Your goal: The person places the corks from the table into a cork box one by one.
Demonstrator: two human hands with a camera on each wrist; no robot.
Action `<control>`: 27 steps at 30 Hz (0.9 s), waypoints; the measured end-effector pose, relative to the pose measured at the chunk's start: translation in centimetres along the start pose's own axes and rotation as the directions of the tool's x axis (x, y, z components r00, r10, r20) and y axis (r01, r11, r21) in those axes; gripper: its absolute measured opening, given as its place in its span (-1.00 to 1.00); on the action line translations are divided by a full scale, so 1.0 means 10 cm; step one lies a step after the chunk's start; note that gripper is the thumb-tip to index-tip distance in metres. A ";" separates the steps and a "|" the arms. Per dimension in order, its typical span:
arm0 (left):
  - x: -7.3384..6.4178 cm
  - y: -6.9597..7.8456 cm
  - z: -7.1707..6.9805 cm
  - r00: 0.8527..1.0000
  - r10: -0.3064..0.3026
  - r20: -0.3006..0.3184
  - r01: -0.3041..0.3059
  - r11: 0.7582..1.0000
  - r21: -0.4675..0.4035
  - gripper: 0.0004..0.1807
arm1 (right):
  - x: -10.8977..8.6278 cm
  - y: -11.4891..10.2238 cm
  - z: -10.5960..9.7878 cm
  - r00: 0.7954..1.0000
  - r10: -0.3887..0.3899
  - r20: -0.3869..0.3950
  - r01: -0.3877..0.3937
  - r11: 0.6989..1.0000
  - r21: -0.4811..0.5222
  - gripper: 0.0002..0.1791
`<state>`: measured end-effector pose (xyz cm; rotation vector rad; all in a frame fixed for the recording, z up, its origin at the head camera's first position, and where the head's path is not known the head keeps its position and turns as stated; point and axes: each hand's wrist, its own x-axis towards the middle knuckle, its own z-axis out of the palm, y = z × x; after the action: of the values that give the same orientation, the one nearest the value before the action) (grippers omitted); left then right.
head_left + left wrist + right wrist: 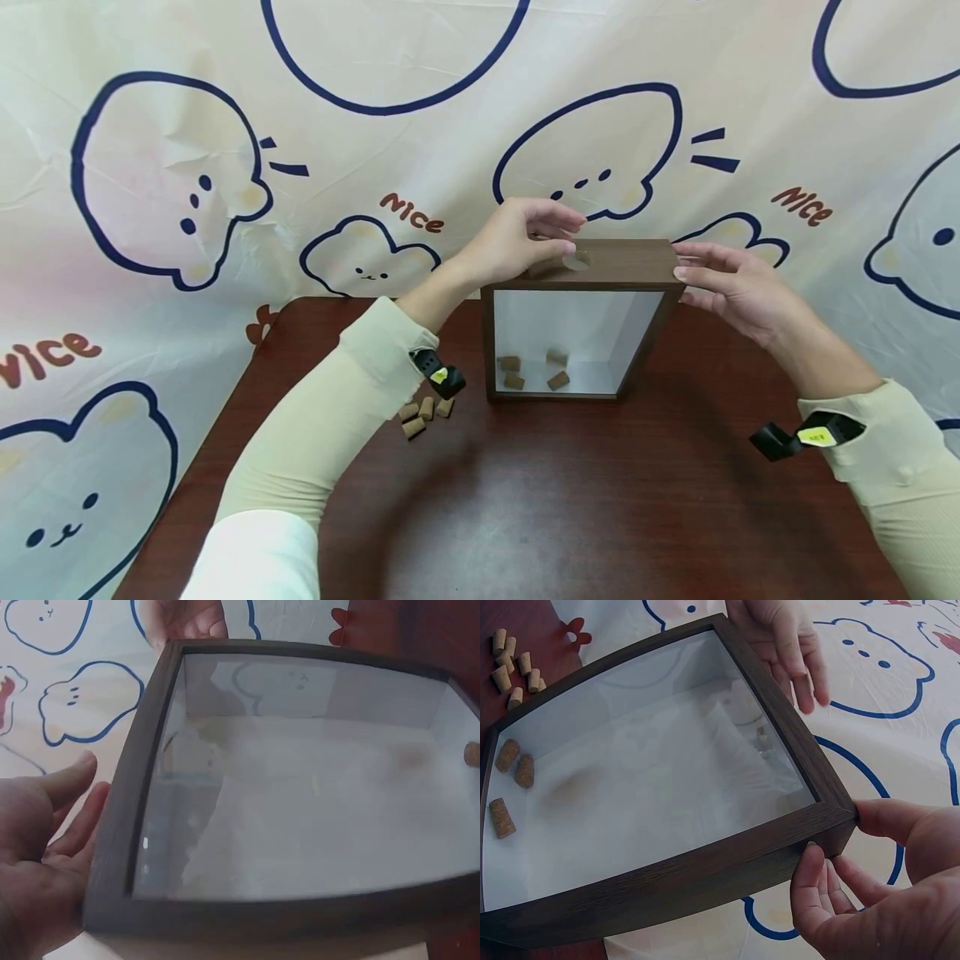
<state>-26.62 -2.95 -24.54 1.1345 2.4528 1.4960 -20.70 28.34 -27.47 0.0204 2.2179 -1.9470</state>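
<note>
A dark wood shadow box point(577, 396) with a glass front stands upright, a round hole point(577, 261) in its top. Behind the glass, corks point(558, 381) lie on its floor; the right wrist view shows three corks point(502, 817). My left hand point(525, 237) is over the top beside the hole, thumb and fingers apart, nothing seen between them. In the left wrist view the left hand point(45, 855) is by the frame's edge. My right hand point(738, 287) holds the box's upper right corner, thumb and fingertips against the wood in the right wrist view.
Several loose corks point(426, 408) lie on the dark red table point(525, 508), left of the box under the left forearm. A cream cloth point(450, 150) with cartoon outlines hangs behind the table.
</note>
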 end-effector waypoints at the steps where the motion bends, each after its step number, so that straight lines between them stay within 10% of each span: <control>1: -0.02 0.00 -0.03 1.000 0.013 -0.004 -0.012 1.000 0.014 -0.65 | 0.00 0.00 0.00 1.000 0.000 0.000 0.000 1.000 0.008 -0.62; 15: -0.93 -0.23 -0.82 0.989 -0.122 -0.083 0.136 0.972 0.193 -0.61 | 0.02 0.00 -0.01 1.000 0.005 0.003 -0.005 1.000 0.022 -0.61; 27: -1.88 -0.76 -0.98 0.942 -0.287 -0.175 0.324 0.912 0.251 -0.55 | 0.02 0.01 -0.01 1.000 0.000 0.006 0.000 0.999 0.043 -0.62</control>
<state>-21.01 -23.71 -31.25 0.6455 2.8362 1.2028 -20.86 28.41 -27.58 0.0200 2.1721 -1.9918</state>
